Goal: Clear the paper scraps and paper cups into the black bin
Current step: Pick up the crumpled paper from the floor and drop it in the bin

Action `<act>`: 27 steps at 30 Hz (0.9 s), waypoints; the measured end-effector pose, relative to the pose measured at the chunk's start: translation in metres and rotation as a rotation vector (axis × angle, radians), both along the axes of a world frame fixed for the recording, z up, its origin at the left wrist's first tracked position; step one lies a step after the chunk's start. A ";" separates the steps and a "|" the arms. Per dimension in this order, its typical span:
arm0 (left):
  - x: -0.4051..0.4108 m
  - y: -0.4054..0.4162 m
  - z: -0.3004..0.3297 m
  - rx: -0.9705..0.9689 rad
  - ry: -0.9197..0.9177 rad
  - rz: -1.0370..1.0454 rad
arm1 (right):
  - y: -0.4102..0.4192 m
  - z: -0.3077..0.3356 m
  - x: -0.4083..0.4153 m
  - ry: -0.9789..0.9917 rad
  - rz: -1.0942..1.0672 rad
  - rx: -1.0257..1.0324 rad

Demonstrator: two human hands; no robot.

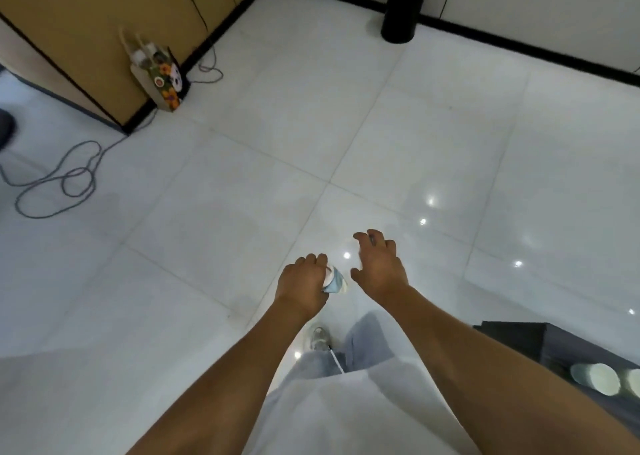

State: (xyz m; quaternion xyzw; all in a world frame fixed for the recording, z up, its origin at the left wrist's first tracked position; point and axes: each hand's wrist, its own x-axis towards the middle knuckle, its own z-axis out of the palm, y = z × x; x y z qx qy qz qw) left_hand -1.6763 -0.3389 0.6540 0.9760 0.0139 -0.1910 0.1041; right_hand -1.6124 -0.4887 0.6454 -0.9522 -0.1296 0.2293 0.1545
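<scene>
My left hand [303, 281] grips a crumpled pale blue and white paper cup [335, 281] held out in front of me above the floor. Just to its right, my right hand [379, 266] is empty, with its fingers spread and loosely bent. The black bin [401, 11], a tall round cylinder, stands on the floor against the far wall, well ahead of both hands. Two more pale paper cups [601, 378] lie on their sides on a dark table [519, 337] at the lower right.
White glossy floor tiles [311, 125] stretch between me and the bin. A patterned paper bag [162, 80] leans against a brown cabinet [86, 32] at the left. A grey cable [59, 181] loops over the floor at far left. My legs and shoe [318, 338] show below.
</scene>
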 end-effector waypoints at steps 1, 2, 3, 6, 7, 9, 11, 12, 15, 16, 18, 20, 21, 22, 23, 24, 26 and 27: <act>0.018 0.004 0.001 0.010 0.004 -0.033 | 0.002 0.000 0.015 0.004 -0.024 -0.003; 0.037 0.007 0.001 0.015 0.007 -0.060 | 0.004 0.000 0.031 0.007 -0.049 -0.004; 0.057 0.010 0.001 0.017 0.010 -0.082 | 0.005 -0.001 0.047 0.009 -0.074 -0.003; 0.118 0.015 -0.003 0.031 0.026 -0.134 | 0.006 -0.006 0.101 0.030 -0.122 0.009; 0.142 0.016 -0.006 0.036 0.024 -0.140 | 0.005 -0.009 0.121 0.036 -0.127 0.015; 0.190 0.014 -0.009 0.038 0.020 -0.140 | 0.004 -0.013 0.166 0.032 -0.125 0.022; 0.242 0.011 -0.012 0.030 0.019 -0.144 | 0.002 -0.016 0.217 0.014 -0.121 0.012; 0.268 0.009 -0.012 0.026 0.019 -0.141 | 0.001 -0.017 0.243 0.012 -0.114 0.004; 0.347 0.005 -0.008 0.002 0.023 -0.105 | -0.003 -0.011 0.317 0.020 -0.077 -0.021; 0.372 0.004 -0.005 -0.006 0.028 -0.092 | -0.005 -0.009 0.340 0.023 -0.062 -0.028; 0.422 0.002 -0.001 -0.015 0.018 -0.068 | -0.008 -0.005 0.386 0.016 -0.039 -0.046; 0.467 0.002 0.003 -0.038 0.011 -0.030 | -0.010 0.000 0.430 0.007 -0.037 -0.060; 0.488 0.003 0.005 -0.055 0.017 -0.011 | -0.010 0.001 0.450 0.009 -0.038 -0.064; 0.509 0.005 0.006 -0.068 0.024 0.005 | -0.009 0.001 0.470 0.011 -0.035 -0.069; 0.530 0.007 0.005 -0.074 0.029 0.012 | -0.008 0.001 0.491 0.012 -0.031 -0.074; 0.551 0.011 0.005 -0.077 0.034 0.019 | -0.005 0.000 0.512 0.015 -0.028 -0.076; 0.596 0.020 0.002 -0.081 0.045 0.022 | 0.002 -0.004 0.555 0.027 -0.025 -0.082; 0.620 0.026 0.000 -0.082 0.048 0.019 | 0.007 -0.006 0.577 0.031 -0.026 -0.086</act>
